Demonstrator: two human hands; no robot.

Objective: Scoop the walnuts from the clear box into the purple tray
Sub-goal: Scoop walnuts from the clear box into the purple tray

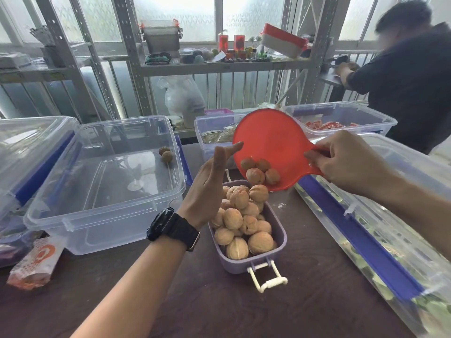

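Note:
My right hand (341, 162) grips the handle of a red scoop (271, 140), tilted over the far end of the purple tray (280, 235). Several walnuts (258, 170) slide down the scoop's lower lip. The tray is heaped with walnuts (244, 223). My left hand (210, 184) stands flat and upright beside the tray's left side, fingers together, holding nothing. The clear box (105, 181) sits to the left, open, with two walnuts (166, 154) at its far right corner.
A long clear box with a blue strip (366, 240) lies to the right. More clear boxes (341, 115) stand behind. An orange-and-white packet (36, 264) lies at front left. A person in dark clothes (410, 76) stands at back right by metal shelving (219, 62).

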